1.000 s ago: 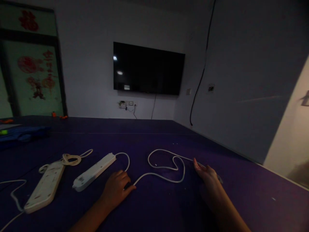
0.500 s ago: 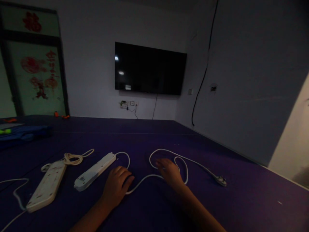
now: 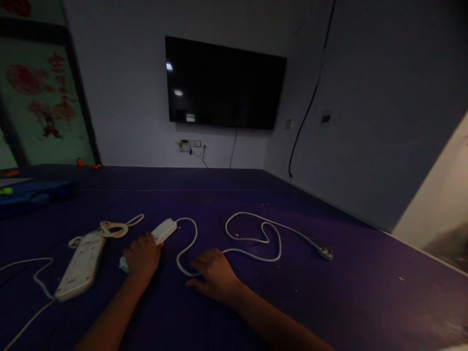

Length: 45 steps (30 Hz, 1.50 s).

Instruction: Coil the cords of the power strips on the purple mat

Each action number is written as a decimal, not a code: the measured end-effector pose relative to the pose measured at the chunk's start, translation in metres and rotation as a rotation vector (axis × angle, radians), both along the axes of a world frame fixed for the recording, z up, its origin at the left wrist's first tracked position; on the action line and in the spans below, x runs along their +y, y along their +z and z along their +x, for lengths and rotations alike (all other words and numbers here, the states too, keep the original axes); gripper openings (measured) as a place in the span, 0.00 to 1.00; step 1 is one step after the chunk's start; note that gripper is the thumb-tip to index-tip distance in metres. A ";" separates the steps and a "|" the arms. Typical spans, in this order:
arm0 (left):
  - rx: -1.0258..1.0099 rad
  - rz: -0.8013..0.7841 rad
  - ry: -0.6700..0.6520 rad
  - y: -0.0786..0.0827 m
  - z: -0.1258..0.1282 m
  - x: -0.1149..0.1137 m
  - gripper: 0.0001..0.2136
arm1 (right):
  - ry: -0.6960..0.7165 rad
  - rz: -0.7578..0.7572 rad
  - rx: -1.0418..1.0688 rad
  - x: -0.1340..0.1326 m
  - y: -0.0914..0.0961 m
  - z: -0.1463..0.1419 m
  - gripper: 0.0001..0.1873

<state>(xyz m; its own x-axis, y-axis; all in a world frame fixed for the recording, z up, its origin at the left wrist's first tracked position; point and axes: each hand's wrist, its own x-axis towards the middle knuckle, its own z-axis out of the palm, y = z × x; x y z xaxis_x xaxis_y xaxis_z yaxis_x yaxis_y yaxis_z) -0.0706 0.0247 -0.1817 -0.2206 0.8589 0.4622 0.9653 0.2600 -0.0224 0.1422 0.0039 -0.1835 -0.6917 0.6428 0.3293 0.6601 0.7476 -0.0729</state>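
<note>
A white power strip point(image 3: 165, 230) lies at a slant on the purple surface, its middle covered by my left hand point(image 3: 142, 256). The fingers of that hand are wrapped over the strip, with the thumb along its right side. From the strip's far end a white cable point(image 3: 253, 255) winds to the right in loose loops and ends in a plug point(image 3: 324, 252). My right hand point(image 3: 215, 273) rests over the cable near its lower bend, thumb spread away from the fingers. Part of the cable is hidden beneath this hand.
Another power strip point(image 3: 81, 265) sits at the left, with a coiled cream cable point(image 3: 114, 228) at its far end. Blue cloth point(image 3: 40, 192) lies further back. A television point(image 3: 224, 83) hangs on the wall, and a black cord point(image 3: 305, 122) dangles at the right.
My left hand has moved left onto the power strip. My right hand has moved left and down along the cable. The view has tilted slightly downward.
</note>
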 end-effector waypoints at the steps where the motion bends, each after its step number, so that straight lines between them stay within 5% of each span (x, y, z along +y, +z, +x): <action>1: 0.003 -0.001 -0.005 0.001 0.000 -0.001 0.24 | -0.009 0.010 -0.033 -0.001 0.000 -0.007 0.20; 7: -0.253 0.108 -0.119 0.012 0.006 0.002 0.26 | -0.078 -0.016 -0.088 -0.002 0.002 -0.019 0.11; 12: -1.273 0.282 -0.389 0.021 0.032 -0.001 0.22 | -0.202 -0.015 0.041 0.006 0.008 0.006 0.13; 15: -1.972 0.103 -0.483 0.026 0.051 -0.008 0.21 | -0.334 -0.016 0.122 0.014 0.009 0.018 0.15; 18: -2.290 -0.103 -0.545 0.030 0.060 -0.014 0.18 | -0.501 -0.068 0.244 0.024 0.006 0.025 0.16; 21: -2.338 -0.203 -0.552 0.027 0.059 -0.017 0.14 | -0.584 -0.097 0.399 0.031 0.001 0.030 0.18; 26: -2.196 -0.275 -0.473 0.015 0.055 -0.023 0.17 | -0.513 -0.044 0.554 0.035 -0.002 0.040 0.19; 31: -2.168 -0.134 -0.495 0.011 0.059 -0.026 0.26 | -0.459 -0.008 0.456 0.034 -0.001 0.043 0.21; 37: -2.321 0.063 -0.455 0.015 0.056 -0.016 0.23 | -0.368 0.022 0.307 0.035 -0.003 0.038 0.21; 42: -2.407 0.099 -0.399 0.019 0.043 -0.015 0.26 | -0.213 0.010 0.247 0.035 -0.003 0.038 0.22; 45: -2.433 0.050 -0.362 0.021 0.035 -0.015 0.25 | -0.246 -0.009 0.222 0.039 -0.001 0.041 0.23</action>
